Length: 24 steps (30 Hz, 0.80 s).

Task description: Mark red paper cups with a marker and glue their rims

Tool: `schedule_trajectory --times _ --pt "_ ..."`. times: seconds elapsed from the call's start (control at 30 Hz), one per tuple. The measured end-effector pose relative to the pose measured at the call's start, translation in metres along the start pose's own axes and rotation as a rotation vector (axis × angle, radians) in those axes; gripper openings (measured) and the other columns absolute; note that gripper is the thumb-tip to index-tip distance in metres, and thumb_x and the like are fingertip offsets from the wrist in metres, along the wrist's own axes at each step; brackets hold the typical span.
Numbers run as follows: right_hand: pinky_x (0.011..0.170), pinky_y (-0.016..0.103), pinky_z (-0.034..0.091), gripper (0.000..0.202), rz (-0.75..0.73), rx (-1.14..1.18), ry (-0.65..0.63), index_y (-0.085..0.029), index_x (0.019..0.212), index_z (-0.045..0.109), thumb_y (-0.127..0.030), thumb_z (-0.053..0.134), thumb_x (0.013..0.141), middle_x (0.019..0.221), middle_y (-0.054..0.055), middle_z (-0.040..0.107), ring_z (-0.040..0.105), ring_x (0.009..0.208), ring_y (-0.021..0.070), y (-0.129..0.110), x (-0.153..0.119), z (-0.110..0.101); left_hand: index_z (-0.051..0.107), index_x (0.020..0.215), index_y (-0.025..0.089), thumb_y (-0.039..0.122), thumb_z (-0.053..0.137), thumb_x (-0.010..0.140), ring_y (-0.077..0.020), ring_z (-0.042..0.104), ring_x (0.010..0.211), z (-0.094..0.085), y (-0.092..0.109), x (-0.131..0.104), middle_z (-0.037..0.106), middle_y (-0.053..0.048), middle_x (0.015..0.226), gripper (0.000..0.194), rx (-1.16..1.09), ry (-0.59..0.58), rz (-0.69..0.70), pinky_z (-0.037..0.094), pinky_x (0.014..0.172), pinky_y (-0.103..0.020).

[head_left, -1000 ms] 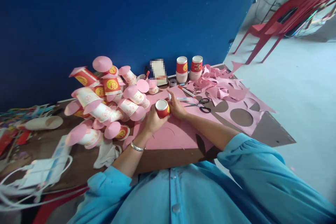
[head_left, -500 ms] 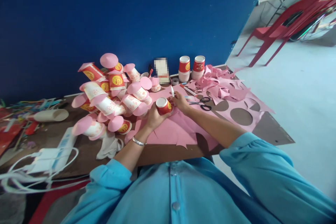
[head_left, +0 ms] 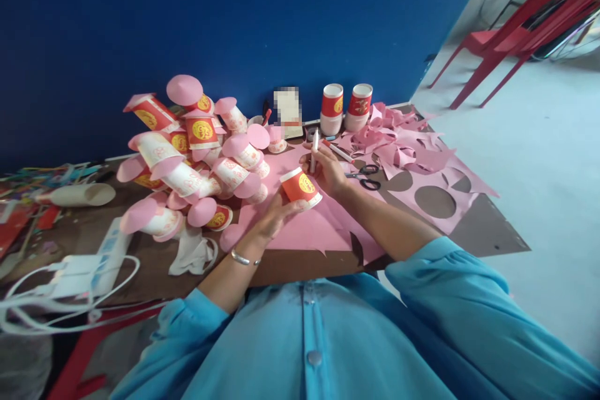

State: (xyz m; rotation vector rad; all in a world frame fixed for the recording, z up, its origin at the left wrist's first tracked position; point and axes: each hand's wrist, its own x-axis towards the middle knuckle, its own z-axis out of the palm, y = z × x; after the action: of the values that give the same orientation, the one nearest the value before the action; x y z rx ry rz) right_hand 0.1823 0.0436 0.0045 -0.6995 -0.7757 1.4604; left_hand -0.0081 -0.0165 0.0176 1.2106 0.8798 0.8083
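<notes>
My left hand [head_left: 276,215] is closed on a red paper cup [head_left: 299,187] with a yellow round print, which tilts over the pink paper [head_left: 307,231]. Upright in the fingers of my right hand [head_left: 329,170] is a white pen-like tube [head_left: 314,149]. Just right of that hand lie black-handled scissors [head_left: 370,184] and a white marker with a red end [head_left: 338,151]. On the left, several cups with pink paper cones [head_left: 157,156] are heaped together.
Two stacks of cups, one left [head_left: 332,106] and one right [head_left: 359,107], stand by the blue wall [head_left: 234,19]. Pink scraps [head_left: 398,147] cover the table's right side. A power strip [head_left: 110,256] with white cables, a cardboard tube [head_left: 84,194] and a white cloth [head_left: 193,253] lie left.
The red cup has tipped in my left hand, so its printed side now shows. My right hand has raised the white tube slightly. The view has shifted a little.
</notes>
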Motion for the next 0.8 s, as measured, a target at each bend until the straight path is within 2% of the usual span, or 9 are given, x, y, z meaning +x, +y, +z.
schedule_trajectory --times 0.13,0.27,0.4,0.5,0.57,0.6,0.67,0.73,0.8 --pt "0.065 0.028 0.058 0.035 0.016 -0.020 -0.046 -0.025 0.114 0.064 -0.049 0.078 0.093 0.080 -0.002 0.075 0.066 0.064 0.0146 -0.003 0.005 0.000 0.065 0.141 0.022 0.041 0.093 0.075 -0.0324 0.078 0.120 -0.003 -0.008 -0.003 0.080 -0.010 0.128 0.074 -0.022 0.032 -0.071 0.066 0.105 -0.051" --pt "0.062 0.027 0.056 0.044 0.001 -0.126 -0.071 -0.025 0.109 0.064 -0.056 0.085 0.087 0.080 -0.002 0.076 0.066 0.064 0.0139 -0.019 0.008 -0.015 0.064 0.140 0.022 0.042 0.097 0.072 -0.0361 0.076 0.128 -0.003 -0.015 -0.003 0.080 -0.012 0.134 0.078 -0.040 0.031 -0.092 0.062 0.114 -0.057" --pt "0.060 0.026 0.057 0.048 0.015 -0.397 -0.035 -0.023 0.110 0.067 -0.061 0.086 0.086 0.084 0.000 0.078 0.067 0.064 0.0132 -0.041 0.001 -0.036 0.055 0.151 0.021 0.045 0.099 0.072 -0.0389 0.073 0.134 -0.001 -0.021 -0.003 0.077 -0.015 0.139 0.094 -0.073 0.035 -0.077 0.057 0.119 -0.062" --pt "0.060 0.028 0.059 0.037 0.025 -0.707 -0.079 -0.022 0.110 0.070 -0.055 0.077 0.097 0.088 0.005 0.080 0.072 0.067 0.0165 -0.043 -0.021 -0.050 0.054 0.151 0.021 0.047 0.099 0.072 -0.0408 0.071 0.136 -0.001 -0.023 -0.004 0.075 -0.015 0.141 0.095 -0.053 0.074 -0.011 0.055 0.121 -0.065" --pt "0.069 0.035 0.065 0.028 -0.040 -0.975 -0.142 -0.022 0.113 0.074 -0.048 0.066 0.106 0.095 0.009 0.083 0.079 0.078 0.0224 -0.036 -0.041 -0.059 0.055 0.149 0.022 0.048 0.098 0.074 -0.0402 0.069 0.137 -0.002 -0.021 -0.006 0.074 -0.013 0.142 0.090 -0.027 0.096 0.031 0.054 0.123 -0.066" --pt "0.079 0.040 0.068 0.026 -0.110 -1.118 -0.161 -0.023 0.117 0.076 -0.043 0.063 0.108 0.103 0.011 0.085 0.082 0.090 0.0263 -0.031 -0.051 -0.063 0.055 0.148 0.023 0.049 0.097 0.075 -0.0397 0.069 0.138 -0.002 -0.018 -0.007 0.074 -0.012 0.141 0.088 -0.023 0.097 0.043 0.053 0.123 -0.067" --pt "0.101 0.050 0.067 0.029 -0.251 -1.323 -0.191 -0.024 0.131 0.075 -0.032 0.060 0.108 0.132 0.015 0.082 0.081 0.119 0.0331 -0.019 -0.066 -0.071 0.057 0.147 0.025 0.050 0.097 0.077 -0.0386 0.068 0.137 -0.002 -0.009 -0.011 0.075 -0.011 0.140 0.084 -0.024 0.091 0.053 0.052 0.124 -0.067" --pt "0.111 0.052 0.064 0.033 -0.352 -1.428 -0.271 -0.023 0.134 0.074 -0.023 0.055 0.107 0.148 0.016 0.076 0.075 0.136 0.0339 -0.010 -0.072 -0.078 0.061 0.142 0.023 0.048 0.097 0.078 -0.0383 0.070 0.133 -0.002 0.001 -0.017 0.076 -0.011 0.137 0.078 0.001 0.084 0.047 0.055 0.122 -0.067" --pt "0.115 0.051 0.063 0.036 -0.419 -1.469 -0.321 -0.022 0.135 0.074 -0.018 0.052 0.107 0.149 0.016 0.076 0.072 0.140 0.0323 -0.005 -0.068 -0.083 0.065 0.139 0.021 0.048 0.094 0.082 -0.0385 0.071 0.131 -0.001 0.010 -0.021 0.076 -0.011 0.136 0.069 0.040 0.108 0.051 0.057 0.119 -0.066"
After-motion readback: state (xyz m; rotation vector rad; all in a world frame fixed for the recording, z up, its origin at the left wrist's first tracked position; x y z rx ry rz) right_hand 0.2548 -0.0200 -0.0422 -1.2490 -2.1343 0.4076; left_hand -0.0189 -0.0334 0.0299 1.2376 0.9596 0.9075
